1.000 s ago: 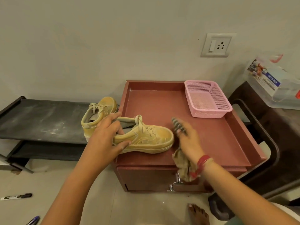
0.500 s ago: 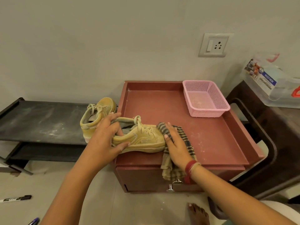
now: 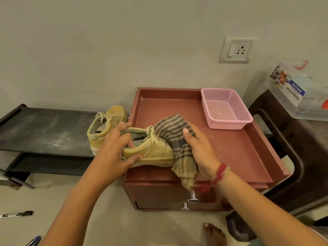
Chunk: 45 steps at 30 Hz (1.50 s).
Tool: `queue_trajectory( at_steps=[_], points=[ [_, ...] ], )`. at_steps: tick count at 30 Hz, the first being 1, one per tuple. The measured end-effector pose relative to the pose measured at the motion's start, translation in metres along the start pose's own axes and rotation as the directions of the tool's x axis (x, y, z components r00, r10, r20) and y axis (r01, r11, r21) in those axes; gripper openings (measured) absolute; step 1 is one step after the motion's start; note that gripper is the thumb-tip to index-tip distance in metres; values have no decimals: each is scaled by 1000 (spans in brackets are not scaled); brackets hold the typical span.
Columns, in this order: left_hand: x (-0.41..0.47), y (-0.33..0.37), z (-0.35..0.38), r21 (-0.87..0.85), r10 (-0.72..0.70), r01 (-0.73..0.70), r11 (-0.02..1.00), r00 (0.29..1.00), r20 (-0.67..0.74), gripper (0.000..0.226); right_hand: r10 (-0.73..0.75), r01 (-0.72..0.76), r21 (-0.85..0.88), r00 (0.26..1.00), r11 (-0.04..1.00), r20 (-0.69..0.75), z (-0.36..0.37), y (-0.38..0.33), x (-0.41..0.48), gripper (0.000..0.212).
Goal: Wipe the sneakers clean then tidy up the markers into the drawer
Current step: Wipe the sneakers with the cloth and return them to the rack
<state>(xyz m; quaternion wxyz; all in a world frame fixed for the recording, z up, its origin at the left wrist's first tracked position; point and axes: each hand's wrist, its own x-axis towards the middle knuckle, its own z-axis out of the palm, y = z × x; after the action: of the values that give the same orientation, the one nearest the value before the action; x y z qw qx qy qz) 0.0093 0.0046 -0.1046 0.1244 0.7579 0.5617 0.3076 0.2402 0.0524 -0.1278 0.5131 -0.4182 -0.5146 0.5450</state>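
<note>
Atop red cabinet (image 3: pixel 230 148): left hand (image 3: pixel 115 150) fingers curled gripping sneaker (image 3: pixel 152 153) collar; right hand (image 3: pixel 200 151) clutches cloth (image 3: pixel 170 132) against toe.

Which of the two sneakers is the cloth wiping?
The nearer sneaker, on the red cabinet: the left hand grips it, the right hand holds the cloth on its toe. The far sneaker sits on the black rack.

Left hand (image 3: pixel 115 150) grips a yellow sneaker (image 3: pixel 150 153); right hand (image 3: pixel 200 150) presses striped cloth (image 3: pixel 174 132) against it.

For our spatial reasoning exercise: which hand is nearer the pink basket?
Right. The right hand, holding the cloth, is front-left of the pink basket; the left hand grips the sneaker farther left.
</note>
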Motion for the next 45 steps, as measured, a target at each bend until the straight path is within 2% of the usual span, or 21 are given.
queue_trajectory(
  at_steps=[1,2,5,6,8,10,11,12,14,17,19,20,23,25,28,29,32,34,38,42,45],
  points=[
    [0,0,0,2,4,-4,1000,1000,-5,34,-30,34,25,990,999,-140,-9,-4,11,21],
    [0,0,0,4,6,-6,1000,1000,-8,34,-70,66,-24,965,998,-254,-19,-9,21,21],
    [0,1,-1,12,9,-9,1000,1000,-7,35,-147,77,-184,903,980,-404,-34,-11,36,27],
    [0,2,-1,12,13,-13,1000,1000,-12,34,-213,115,-264,900,958,-380,-35,-11,35,30],
    [-1,8,-1,-25,8,-9,1000,999,-50,30,-309,198,-493,938,847,-154,-27,-8,26,34],
    [-1,13,0,-114,-49,36,993,993,-109,29,-177,232,-622,973,748,149,-10,9,12,37],
    [-1,14,2,-151,-82,61,987,988,-133,29,-89,229,-663,967,713,238,-2,19,4,39],
    [-1,13,3,-168,-105,79,983,983,-152,29,-37,209,-694,966,689,255,2,29,-1,40],
    [-2,12,5,-174,-131,102,980,978,-163,29,38,115,-712,980,693,195,-2,42,0,43],
    [-1,10,8,-169,-154,128,977,976,-156,33,157,-111,-541,987,834,39,-11,40,14,52],
    [-1,10,10,-142,-149,127,982,977,-152,37,199,-206,-436,978,876,-61,-9,38,15,59],
    [-1,10,10,-132,-144,124,983,978,-152,38,177,-178,-474,983,862,-47,-2,37,9,54],
    [-2,8,10,-115,-132,116,987,981,-144,47,55,33,-596,990,802,129,8,42,-10,41],
    [-2,7,9,-113,-140,125,986,980,-139,49,63,25,-599,990,801,126,-1,47,-4,47],
    [-2,8,9,-121,-157,140,983,976,-149,50,139,-147,-569,989,809,-58,-17,53,16,70],
    [-2,8,10,-128,-167,148,981,974,-150,51,144,-166,-548,986,820,-83,-18,53,20,69],
    [-5,7,9,-151,-230,205,967,959,-164,52,78,-133,-325,981,936,-176,-16,36,29,44],
    [-8,6,8,-150,-307,282,948,934,-183,62,14,-67,-150,945,986,-326,-20,10,35,27],
    [-12,9,2,-149,-606,588,795,779,-162,90,-49,22,-60,865,998,-499,-28,-16,37,22],
    [-13,16,4,-93,-676,670,737,727,-121,86,64,-61,20,905,998,-420,-22,-17,23,18],
    [-12,16,0,-192,-690,664,723,707,-153,81,160,-124,130,936,984,-313,-9,-22,11,19]
  ],
)
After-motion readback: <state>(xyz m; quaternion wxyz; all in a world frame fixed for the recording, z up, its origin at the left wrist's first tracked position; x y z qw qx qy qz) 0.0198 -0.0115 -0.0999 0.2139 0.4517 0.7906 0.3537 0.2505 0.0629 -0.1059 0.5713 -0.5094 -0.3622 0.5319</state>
